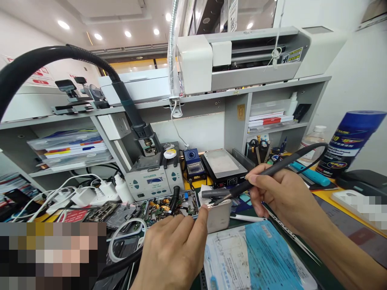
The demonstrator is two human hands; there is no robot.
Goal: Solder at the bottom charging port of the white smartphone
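Observation:
A black soldering iron (256,177) with a cable trailing to the right is held by my right hand (272,189), its metal tip pointing left over a small light box (218,217). My left hand (178,245) is closed, with its index finger extended toward the tip at the box's left edge; whatever it pinches there is too small to make out. A dark grey cylinder (215,193) lies just above the box. Under both hands is a blue and white mat (260,253) with worn print.
A grey soldering station (154,181), a small blue unit (194,164) and a flat heating plate (225,163) stand behind. Circuit boards (163,207) and white chargers (87,195) are at left. A blue spray can (347,143) stands right; a printer (250,60) sits above.

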